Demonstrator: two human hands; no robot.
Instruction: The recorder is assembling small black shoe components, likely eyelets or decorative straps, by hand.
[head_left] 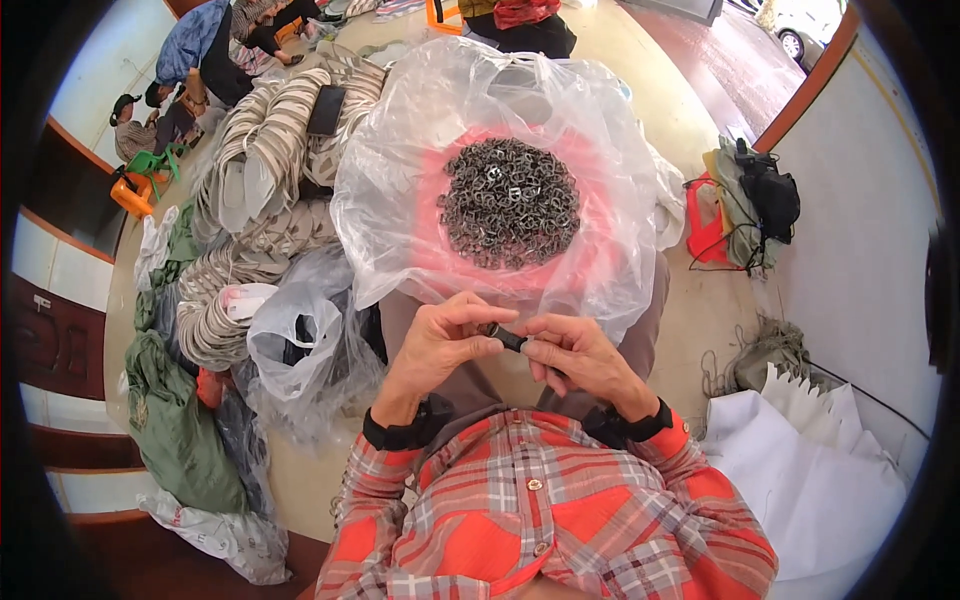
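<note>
Both hands, left (440,345) and right (580,355), pinch one dark clip (508,338) together. A full heap (510,203) on the plastic bag (400,190) looks unprocessed; most work seems left.

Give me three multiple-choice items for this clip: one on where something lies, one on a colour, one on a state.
1. Where does the heap of small metal buckles lie?
A. On a clear plastic bag spread over a red surface
B. In a green bucket
C. On the white paper at the right

2. What colour is the stool at far left?
A. Blue
B. Orange
C. Black

3. How is the small dark strap piece held?
A. Lying loose on the floor
B. By the right hand alone
C. Pinched between both hands

Answers: 1 A, the grey heap sits on the bag with red showing through; 2 B, the stool beside the wall is orange; 3 C, the left hand and right hand both close fingertips on it.
</note>
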